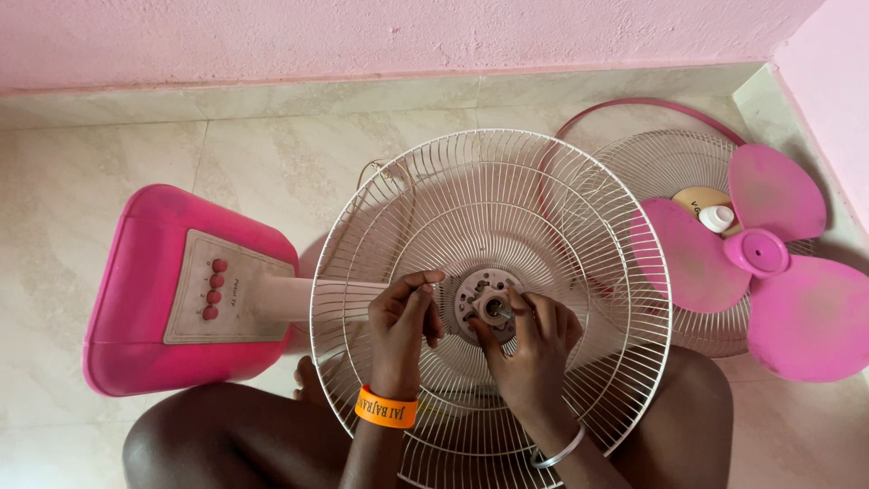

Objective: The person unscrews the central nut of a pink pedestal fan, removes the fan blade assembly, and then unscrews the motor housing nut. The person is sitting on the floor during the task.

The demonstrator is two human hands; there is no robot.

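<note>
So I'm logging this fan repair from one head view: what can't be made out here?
- Motor shaft: its tip is covered by the right hand.
- Left hand: curled; anything held is hidden.
- Rear grille: lower rim cut off by the frame's bottom edge.
- Front grille: largely behind the pink blade.
- Base buttons: markings too small.

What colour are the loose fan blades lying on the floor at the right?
The fan blades are pink, shown in the head view.
</note>
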